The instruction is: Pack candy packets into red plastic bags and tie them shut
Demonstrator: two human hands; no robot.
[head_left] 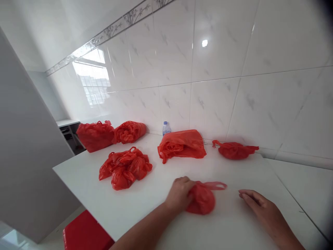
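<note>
A small red plastic bag [201, 198], slightly blurred, is bunched into a bundle on the white table. My left hand [180, 194] is closed around its left side, and the fingertips are partly hidden. One loop handle of this bag sticks out to the right. Across a short gap, my right hand [260, 205] hovers over the tabletop, its thumb and forefinger close together and no object visible in them. Left of my left hand lies a pile of knotted red bags [126, 166].
Along the tiled wall [174, 107] are a folded red bag bundle [183, 143], a smaller red bag [235, 151], a rolled red bundle [131, 131] and a full red bag [95, 135]. A bottle [166, 128] with a blue cap stands behind. Below the white table [85, 172] is a red stool [87, 232].
</note>
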